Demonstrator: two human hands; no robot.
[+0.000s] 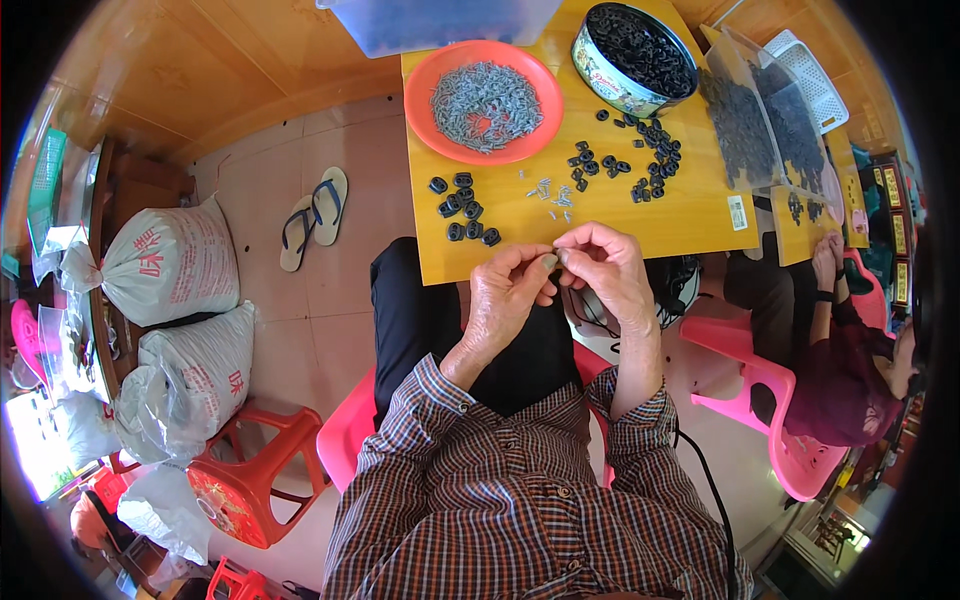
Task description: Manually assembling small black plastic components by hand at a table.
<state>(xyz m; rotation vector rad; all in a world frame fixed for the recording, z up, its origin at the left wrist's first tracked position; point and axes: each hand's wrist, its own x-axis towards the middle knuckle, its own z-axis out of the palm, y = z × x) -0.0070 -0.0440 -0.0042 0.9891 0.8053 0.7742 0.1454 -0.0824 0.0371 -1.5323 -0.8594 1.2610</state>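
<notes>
In front of the table's near edge, my left hand (pixel 507 297) and my right hand (pixel 608 272) meet with fingertips pinched together. Whatever lies between them is too small and covered to make out. Just beyond, a few loose silver metal pieces (pixel 563 196) lie on the yellow table (pixel 600 222). To their left sits a group of black oval parts (pixel 472 208); smaller black parts (pixel 655 160) are spread to the right. An orange-red plate (pixel 418 112) holds a heap of similar silver pieces (pixel 487 95).
A round tin (pixel 612 88) of black parts stands at the back, beside clear bins (pixel 735 130) of dark pieces. A blue-tinted box (pixel 440 22) is behind the plate. White sacks (pixel 180 262), sandals (pixel 328 205) and a red stool (pixel 262 470) lie left. Another person (pixel 835 385) sits right.
</notes>
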